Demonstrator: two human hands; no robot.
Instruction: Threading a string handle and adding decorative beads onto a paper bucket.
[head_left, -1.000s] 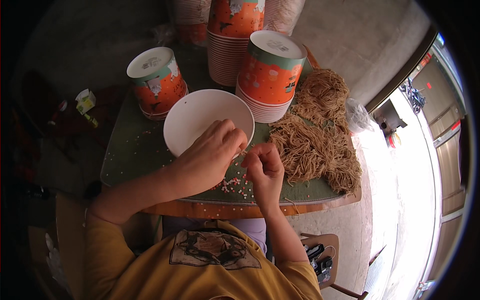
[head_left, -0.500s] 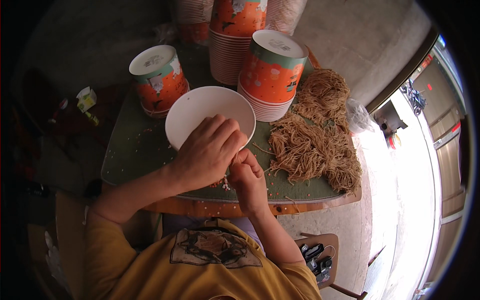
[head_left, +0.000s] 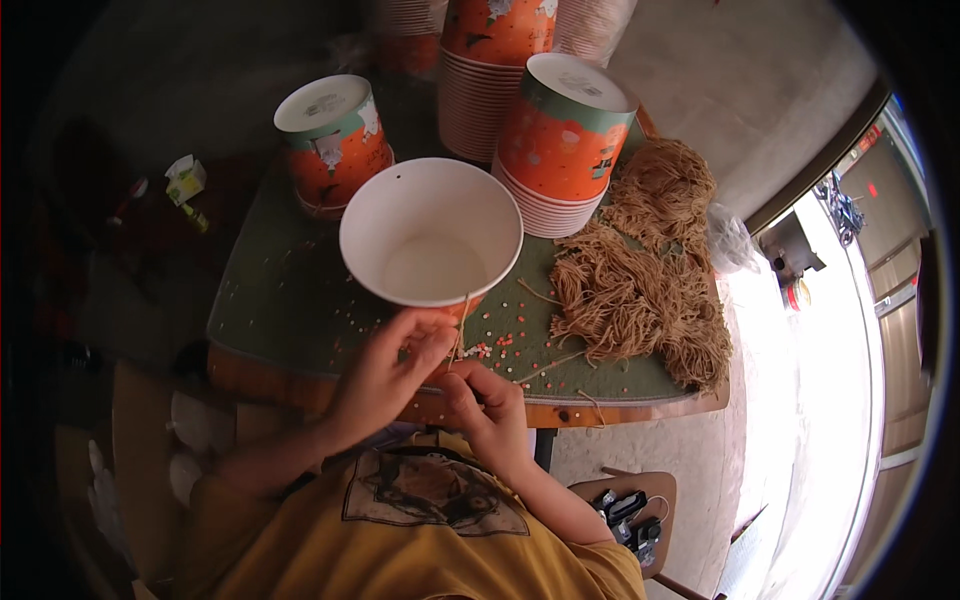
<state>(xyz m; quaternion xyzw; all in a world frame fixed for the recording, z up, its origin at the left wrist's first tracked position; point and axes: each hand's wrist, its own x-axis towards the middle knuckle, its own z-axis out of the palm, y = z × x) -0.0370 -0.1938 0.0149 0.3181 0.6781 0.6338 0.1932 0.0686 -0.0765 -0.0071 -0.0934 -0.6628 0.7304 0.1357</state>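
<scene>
An open paper bucket (head_left: 372,235), white inside and orange outside, stands near the table's front edge. A thin tan cord (head_left: 463,318) runs from its near rim down to my hands. My left hand (head_left: 395,375) pinches the cord just below the rim, thumb against fingers. Lower and to the right, close to the table edge, my right hand (head_left: 487,408) is closed with its fingertips on the cord's lower part. The exact grip of the right fingers is partly hidden. A small dark hole (head_left: 398,177) shows in the bucket's far wall.
Nested orange buckets stand upside down at the back left (head_left: 335,150) and back right (head_left: 570,140), with a taller stack (head_left: 480,100) between. Bundles of tan cord (head_left: 640,300) cover the table's right side. Small round paper scraps (head_left: 505,340) lie scattered on the green tabletop (head_left: 265,285).
My left hand has come off the bucket's rim and moved down toward me. The right hand has also dropped lower. Cord now shows between the rim and my fingers.
</scene>
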